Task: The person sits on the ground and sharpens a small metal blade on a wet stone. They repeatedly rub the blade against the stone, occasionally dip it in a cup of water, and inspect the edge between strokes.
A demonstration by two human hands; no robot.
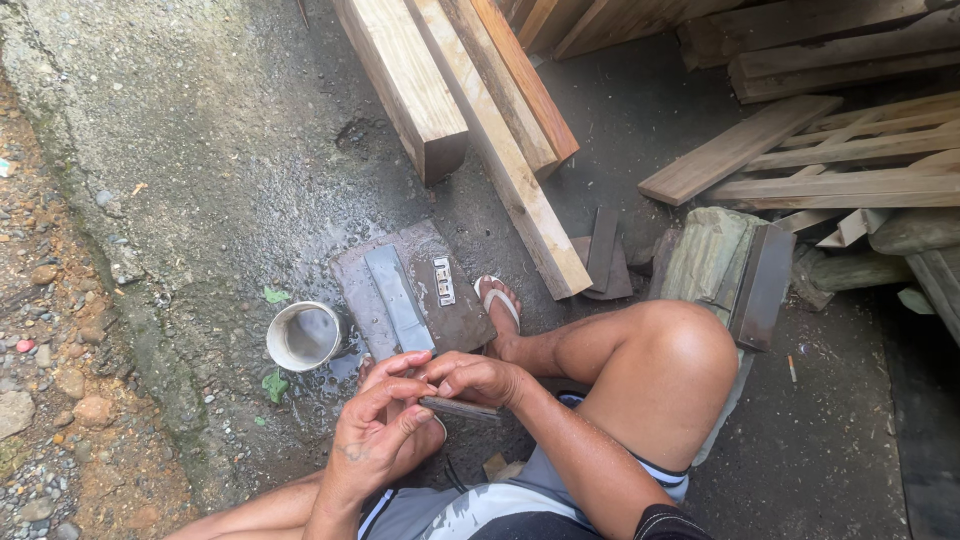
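Both my hands meet over a flat dark metal blade [462, 408] held near my knees. My right hand [478, 378] grips its upper side, fingers curled over it. My left hand [378, 430] touches the blade's left end, with the fingers resting against the right hand. Just beyond the hands lies a wet flat sharpening stone slab [455, 318] on the concrete, with a long grey stone bar [397, 296] lying on it and a small pale ribbed block [443, 279] beside the bar.
A white cup of water [303, 335] stands left of the slab. My sandalled foot [498, 300] rests at the slab's right edge. Wooden planks [500, 120] and boards [800, 160] are stacked ahead and right. A stone block [715, 255] sits right; gravel [50, 380] lies left.
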